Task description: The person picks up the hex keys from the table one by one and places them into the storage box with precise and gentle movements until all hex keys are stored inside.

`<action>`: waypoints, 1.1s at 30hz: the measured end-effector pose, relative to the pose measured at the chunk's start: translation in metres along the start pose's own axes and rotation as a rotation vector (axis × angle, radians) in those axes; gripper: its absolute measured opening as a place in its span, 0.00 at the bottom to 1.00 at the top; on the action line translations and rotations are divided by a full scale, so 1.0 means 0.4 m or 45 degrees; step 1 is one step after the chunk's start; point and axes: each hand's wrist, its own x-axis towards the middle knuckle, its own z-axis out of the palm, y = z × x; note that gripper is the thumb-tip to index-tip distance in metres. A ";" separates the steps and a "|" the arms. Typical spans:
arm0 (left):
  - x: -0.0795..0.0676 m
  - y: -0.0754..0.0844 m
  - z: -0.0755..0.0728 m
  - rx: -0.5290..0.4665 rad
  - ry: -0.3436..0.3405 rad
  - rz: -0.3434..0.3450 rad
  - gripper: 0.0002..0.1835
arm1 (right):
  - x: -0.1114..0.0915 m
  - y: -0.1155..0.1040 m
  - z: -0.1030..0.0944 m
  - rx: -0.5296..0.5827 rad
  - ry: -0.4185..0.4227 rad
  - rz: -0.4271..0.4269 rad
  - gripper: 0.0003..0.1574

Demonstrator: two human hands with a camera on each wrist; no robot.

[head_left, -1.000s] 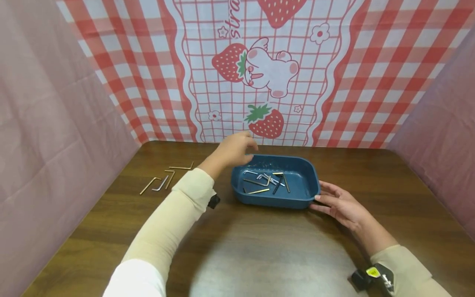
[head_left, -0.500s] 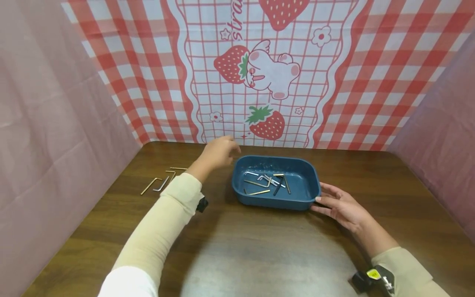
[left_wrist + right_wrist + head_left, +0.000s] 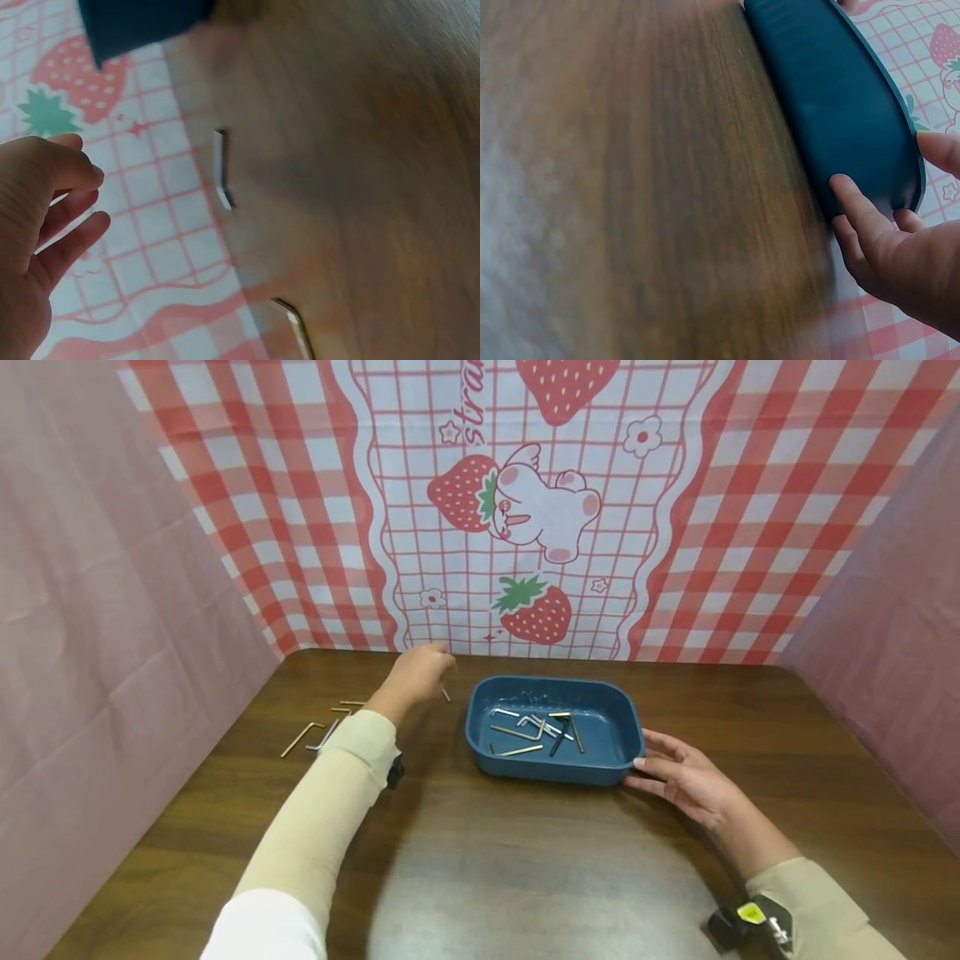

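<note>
My left hand (image 3: 415, 678) hovers over the back of the table, left of a blue tray (image 3: 555, 770). Its fingers are loosely bent and hold nothing in the left wrist view. Close by on the wood lies a silver hex key (image 3: 220, 165), partly hidden by the hand in the head view. At the tray's right end, my right hand (image 3: 693, 781) grips the corner, thumb at the rim and fingers spread along the outer wall. Several hex keys lie inside the tray, among them a brass one (image 3: 519, 749) and a black one (image 3: 558, 742).
Several more hex keys lie at the table's left, including a brass one (image 3: 300, 740) and a silver one (image 3: 324, 739). A checked strawberry cloth (image 3: 540, 510) hangs along the back edge. Pink cloths (image 3: 135, 610) hang at both sides.
My left hand has moved left from above the tray's back left corner to the table beside it, uncovering the tray. The right hand stays at the tray's end.
</note>
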 end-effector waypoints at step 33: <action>0.009 -0.082 0.124 -0.178 -0.350 -0.234 0.26 | -0.002 -0.001 0.002 0.007 0.016 0.009 0.47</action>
